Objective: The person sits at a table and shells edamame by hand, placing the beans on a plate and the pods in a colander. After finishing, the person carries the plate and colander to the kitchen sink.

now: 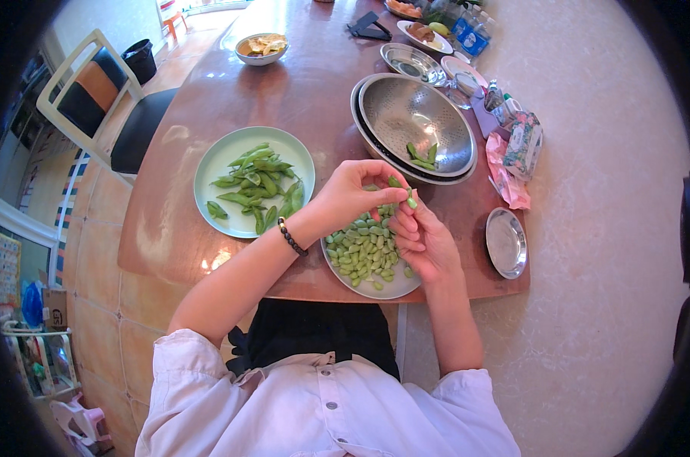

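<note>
Above the plate of shelled beans, my left hand [373, 185] and my right hand [427, 240] meet at the fingertips. Both pinch one green soybean pod [395, 182], and a pale green bean [411, 203] shows at its lower end. Beneath them, many loose green beans [365, 251] cover much of a pale plate [382, 290], partly hidden by my hands. To the left, whole pods [259, 177] lie heaped on a light green plate [213, 157]. Beyond my hands, a few green pods or husks [422, 157] rest inside a perforated steel colander [396, 108], which is nested in another bowl [359, 123].
A small steel dish [506, 243] sits at the table's right edge. Pink packaging [507, 174] and a tissue pack [523, 145] lie beside the wall. Farther back are a bowl of food [262, 50], a black stand [370, 26] and steel plates [412, 61]. A chair [102, 97] stands left.
</note>
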### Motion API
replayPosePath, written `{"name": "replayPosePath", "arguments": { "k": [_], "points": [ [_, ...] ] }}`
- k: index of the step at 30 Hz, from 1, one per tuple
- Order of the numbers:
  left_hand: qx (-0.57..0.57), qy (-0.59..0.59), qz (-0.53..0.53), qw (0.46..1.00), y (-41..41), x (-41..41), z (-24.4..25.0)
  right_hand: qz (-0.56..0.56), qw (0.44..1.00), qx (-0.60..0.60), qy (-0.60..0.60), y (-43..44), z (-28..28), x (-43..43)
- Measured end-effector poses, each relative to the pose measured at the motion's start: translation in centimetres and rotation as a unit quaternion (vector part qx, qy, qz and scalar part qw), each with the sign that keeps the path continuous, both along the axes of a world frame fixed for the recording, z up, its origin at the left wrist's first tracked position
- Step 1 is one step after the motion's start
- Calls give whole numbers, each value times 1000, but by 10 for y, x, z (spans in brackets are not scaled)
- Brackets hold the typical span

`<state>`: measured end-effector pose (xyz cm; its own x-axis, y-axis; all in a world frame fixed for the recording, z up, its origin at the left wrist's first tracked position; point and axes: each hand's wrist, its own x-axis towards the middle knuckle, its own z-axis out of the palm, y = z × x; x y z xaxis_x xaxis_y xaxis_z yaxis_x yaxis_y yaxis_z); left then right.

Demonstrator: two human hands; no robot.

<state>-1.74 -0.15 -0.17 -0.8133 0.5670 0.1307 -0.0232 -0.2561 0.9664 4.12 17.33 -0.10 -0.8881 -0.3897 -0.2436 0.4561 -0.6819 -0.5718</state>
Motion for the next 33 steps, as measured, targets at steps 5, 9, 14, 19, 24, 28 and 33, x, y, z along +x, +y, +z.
{"name": "replayPosePath", "arguments": {
  "k": [5, 9, 14, 19, 24, 28, 33],
  "points": [
    [-17, 65, 49, 997, 5, 6, -2, -65, 989, 129, 8, -7, 5, 2],
    [-71, 179, 93, 977, 3, 3, -4, -122, 859, 466, 175, -5, 8, 0],
    [-140, 311, 134, 930, -4, 2, 5, -97, 750, 590, 281, 15, 15, -2],
    [-184, 311, 270, 893, -32, 2, 39, -143, 623, 674, 371, 38, 48, -30],
    [-492, 373, 397, 679, -89, 17, 56, -57, 386, 815, 428, 59, 54, -120],
    [-578, 391, 400, 594, -121, 31, 28, 122, 281, 905, 293, 36, 36, -165],
    [-472, 440, 398, 652, -91, 25, 40, 134, 308, 895, 293, 45, 23, -176]
  ]
}}
